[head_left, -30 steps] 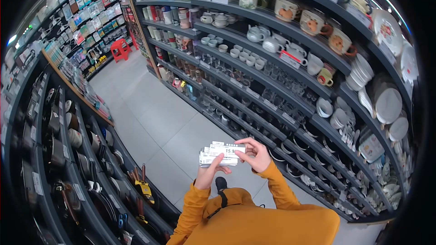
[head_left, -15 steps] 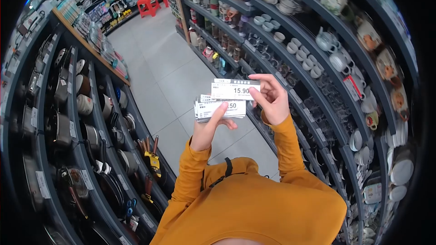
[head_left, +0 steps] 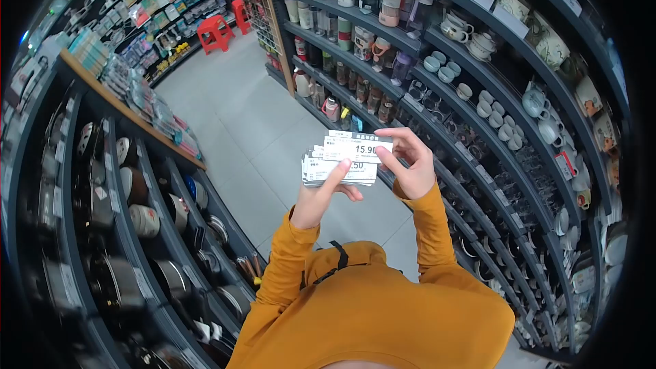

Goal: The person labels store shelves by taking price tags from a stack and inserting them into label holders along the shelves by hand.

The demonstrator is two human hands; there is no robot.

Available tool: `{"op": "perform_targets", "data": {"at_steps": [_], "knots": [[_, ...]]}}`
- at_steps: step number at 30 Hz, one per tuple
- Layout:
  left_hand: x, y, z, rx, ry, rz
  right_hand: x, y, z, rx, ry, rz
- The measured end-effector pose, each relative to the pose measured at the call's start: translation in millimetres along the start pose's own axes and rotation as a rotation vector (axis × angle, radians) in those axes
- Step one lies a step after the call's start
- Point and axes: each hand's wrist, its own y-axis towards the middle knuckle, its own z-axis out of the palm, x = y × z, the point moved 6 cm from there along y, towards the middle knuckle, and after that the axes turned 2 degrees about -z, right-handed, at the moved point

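My left hand (head_left: 322, 195) holds a stack of white price labels (head_left: 328, 175), its thumb pressed on top and its fingers underneath. One price label (head_left: 348, 148), printed 15.90, lies across the upper part of the stack, its last digit partly covered. My right hand (head_left: 408, 164) pinches that label at its right edge between thumb and fingers. Both hands are close together in front of my body, above the aisle floor.
Shelves (head_left: 410, 101) of cups, teapots and glassware run along the right. Shelves (head_left: 126, 222) of pots and pans stand on the left. A red stool (head_left: 215, 34) is at the far end of the grey tiled aisle (head_left: 239, 130).
Since a second ago the hands and labels sit higher in view, and the 15.90 label has shifted up over the stack. The view has turned, showing more of the cup shelves.
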Motion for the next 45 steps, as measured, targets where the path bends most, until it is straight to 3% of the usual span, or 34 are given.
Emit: {"op": "perform_targets", "data": {"at_steps": [16,21,24,27,30,34,39,45], "knots": [[-33.4,154.5,-132.1,0.003,-0.037,-0.125,-91.1,151.9,59.4,0.002,0.014,0.163],[-19.3,226.4,-166.0,-0.028,0.165,-0.16,-142.0,216.4,61.3,0.077,-0.002,0.173],[9.1,254.1,-203.5,-0.024,0.22,-0.259,-186.4,244.3,56.6,0.208,-0.072,0.314],[35.7,263.3,-227.2,-0.012,0.178,-0.39,-273.3,254.8,17.4,-0.028,-0.12,0.324],[58.1,272.9,-232.6,0.035,0.076,-0.497,-372.9,247.7,-63.0,-0.309,-0.441,0.399],[68.7,286.7,-216.7,0.22,-0.118,-0.635,-425.7,234.7,-156.8,-0.597,-0.747,0.474],[63.5,313.4,-204.7,0.415,-0.064,-0.752,-443.0,246.4,-209.5,-0.709,-0.963,0.494],[64.4,339.6,-199.9,0.414,0.029,-0.818,-488.1,247.0,-235.5,-0.62,-0.863,0.541]]}}
